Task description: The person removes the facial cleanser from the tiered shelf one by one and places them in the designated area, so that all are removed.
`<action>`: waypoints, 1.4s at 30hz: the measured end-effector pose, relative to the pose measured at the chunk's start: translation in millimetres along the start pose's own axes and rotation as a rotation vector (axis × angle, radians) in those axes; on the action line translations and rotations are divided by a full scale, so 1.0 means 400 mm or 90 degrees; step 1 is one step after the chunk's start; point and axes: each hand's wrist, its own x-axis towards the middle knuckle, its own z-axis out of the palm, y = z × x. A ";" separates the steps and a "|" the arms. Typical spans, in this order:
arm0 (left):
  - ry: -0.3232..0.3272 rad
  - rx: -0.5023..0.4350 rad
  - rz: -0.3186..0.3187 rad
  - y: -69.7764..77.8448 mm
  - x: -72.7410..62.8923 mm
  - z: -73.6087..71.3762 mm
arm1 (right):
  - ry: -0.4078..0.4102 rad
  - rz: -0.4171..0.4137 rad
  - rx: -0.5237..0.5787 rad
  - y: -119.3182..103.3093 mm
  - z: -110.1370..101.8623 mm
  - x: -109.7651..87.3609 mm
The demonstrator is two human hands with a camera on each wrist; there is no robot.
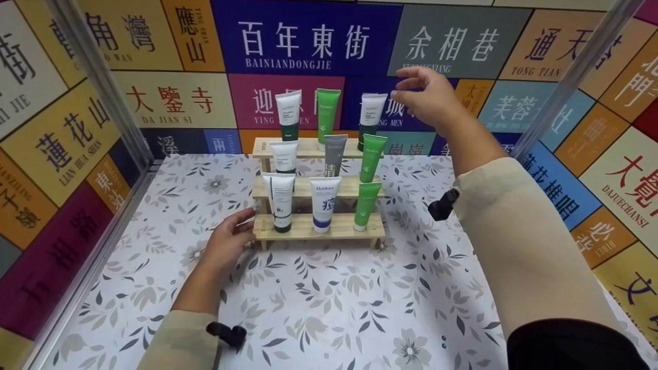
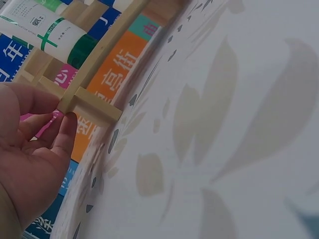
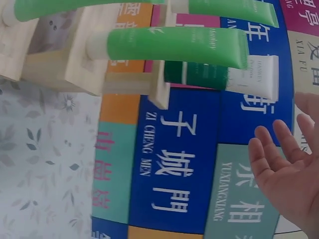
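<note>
A three-tier wooden display rack (image 1: 329, 235) carries several upright squeeze tubes. My left hand (image 1: 231, 234) is at the left end of its lowest step. In the left wrist view, the thumb and a finger of that hand (image 2: 37, 149) pinch the step's corner. My right hand (image 1: 429, 97) is raised beside the white-and-dark-green tube (image 1: 371, 115) at the top step's right end. A gap separates that hand (image 3: 289, 172) from the same tube (image 3: 254, 77) in the right wrist view, and its fingers are spread and hold nothing.
On the lowest step stand a white tube (image 1: 281, 203), a white-and-blue tube (image 1: 324, 203) and a green tube (image 1: 366, 205). A grey tube (image 1: 335, 154) is on the middle step. Beneath the rack lies a leaf-patterned tabletop (image 1: 329, 308). Printed panels (image 1: 308, 36) rise behind it.
</note>
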 end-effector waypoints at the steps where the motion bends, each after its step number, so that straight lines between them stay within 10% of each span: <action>1: 0.002 -0.006 0.003 0.001 0.000 -0.002 | -0.008 0.000 0.001 -0.007 0.001 0.003; 25: 0.010 -0.059 0.004 -0.006 0.001 0.008 | 0.016 -0.040 0.202 0.099 0.093 0.046; 42: 0.020 0.004 -0.029 -0.016 0.005 0.002 | 0.057 0.014 0.348 0.212 -0.001 0.000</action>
